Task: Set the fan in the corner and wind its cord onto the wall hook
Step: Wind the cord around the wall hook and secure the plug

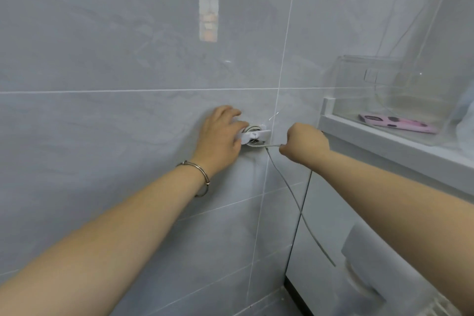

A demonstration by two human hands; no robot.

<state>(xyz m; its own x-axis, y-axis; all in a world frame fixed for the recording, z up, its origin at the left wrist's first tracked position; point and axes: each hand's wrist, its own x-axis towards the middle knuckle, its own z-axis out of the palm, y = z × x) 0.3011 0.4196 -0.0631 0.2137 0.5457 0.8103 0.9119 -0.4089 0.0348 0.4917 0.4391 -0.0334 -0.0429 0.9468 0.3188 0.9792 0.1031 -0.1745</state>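
Bare forearms, silver bangle (202, 178) on left wrist

A home, likely a kitchen or utility corner. Glossy grey wall tiles (128, 59) meet a white cabinet (333, 213) whose counter (372, 136) holds a pink phone (397, 123). A hook (256, 134) sticks to the tiles.

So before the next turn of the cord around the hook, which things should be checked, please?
1. Left hand steadies the wall hook: ok.
2. Right hand has a closed grip on the cord: ok.
3. Some turns already on the hook: ok.
4. Cord taut between hook and right hand: ok.
5. Hanging cord free of knots: cannot tell, it leaves view.
6. Fan set in the corner: cannot tell.
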